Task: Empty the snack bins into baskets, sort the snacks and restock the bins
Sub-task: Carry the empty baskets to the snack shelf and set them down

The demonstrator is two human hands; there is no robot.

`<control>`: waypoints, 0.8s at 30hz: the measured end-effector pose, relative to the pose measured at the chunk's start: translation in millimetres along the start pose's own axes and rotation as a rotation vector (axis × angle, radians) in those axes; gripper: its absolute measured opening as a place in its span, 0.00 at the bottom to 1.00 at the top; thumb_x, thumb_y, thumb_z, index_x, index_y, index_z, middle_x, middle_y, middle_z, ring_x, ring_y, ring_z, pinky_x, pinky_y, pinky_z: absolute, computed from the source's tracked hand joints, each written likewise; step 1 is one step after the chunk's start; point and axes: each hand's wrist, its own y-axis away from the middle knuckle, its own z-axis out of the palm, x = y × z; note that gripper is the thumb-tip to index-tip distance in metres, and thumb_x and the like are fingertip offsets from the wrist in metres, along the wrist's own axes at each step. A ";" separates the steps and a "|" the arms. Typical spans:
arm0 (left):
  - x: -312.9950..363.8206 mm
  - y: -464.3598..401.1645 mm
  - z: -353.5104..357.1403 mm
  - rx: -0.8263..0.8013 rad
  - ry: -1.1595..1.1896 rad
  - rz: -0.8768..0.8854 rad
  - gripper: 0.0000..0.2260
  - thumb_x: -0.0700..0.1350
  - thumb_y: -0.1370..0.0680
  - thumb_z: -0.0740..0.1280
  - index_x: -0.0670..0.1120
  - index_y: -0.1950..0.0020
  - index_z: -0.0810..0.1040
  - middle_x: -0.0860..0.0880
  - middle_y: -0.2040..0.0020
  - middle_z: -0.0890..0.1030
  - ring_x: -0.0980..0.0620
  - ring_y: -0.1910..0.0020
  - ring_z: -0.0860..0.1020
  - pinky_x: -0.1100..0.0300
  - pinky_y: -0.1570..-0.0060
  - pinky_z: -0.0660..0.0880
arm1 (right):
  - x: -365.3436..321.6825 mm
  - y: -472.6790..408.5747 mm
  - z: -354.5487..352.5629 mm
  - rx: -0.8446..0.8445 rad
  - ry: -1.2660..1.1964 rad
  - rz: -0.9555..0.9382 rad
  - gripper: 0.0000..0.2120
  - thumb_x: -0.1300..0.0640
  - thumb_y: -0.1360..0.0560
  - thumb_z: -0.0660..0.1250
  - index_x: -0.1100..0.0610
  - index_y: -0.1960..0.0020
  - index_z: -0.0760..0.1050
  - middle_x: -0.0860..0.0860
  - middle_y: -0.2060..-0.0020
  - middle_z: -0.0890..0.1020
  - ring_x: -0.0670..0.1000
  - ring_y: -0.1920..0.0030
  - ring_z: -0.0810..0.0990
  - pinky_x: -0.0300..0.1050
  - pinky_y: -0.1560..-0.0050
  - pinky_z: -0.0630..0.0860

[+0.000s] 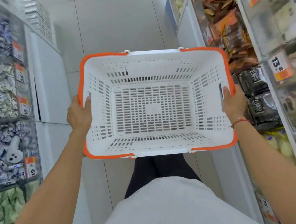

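The left hand [78, 113] and right hand [233, 104] each grip a side rim of the empty white slotted plastic basket with orange handles [150, 63], held over the aisle floor; small snacks might slip through its slots.

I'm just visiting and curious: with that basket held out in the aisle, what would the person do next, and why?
Probably set the basket down or bring it to a bin. It holds nothing yet, and the left hand and right hand both grip its sides, so neither is free to scoop snacks from the bins of dark packets alongside.
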 end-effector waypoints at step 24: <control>320.1 -308.2 191.2 -0.465 -0.228 0.656 0.17 0.55 0.19 0.60 0.42 0.41 0.74 0.44 0.49 0.81 0.41 0.49 0.78 0.51 0.49 0.71 | -51.5 -89.8 61.1 0.450 -0.184 0.821 0.18 0.49 0.18 0.57 0.61 0.35 0.69 0.61 0.43 0.78 0.62 0.43 0.77 0.58 0.43 0.72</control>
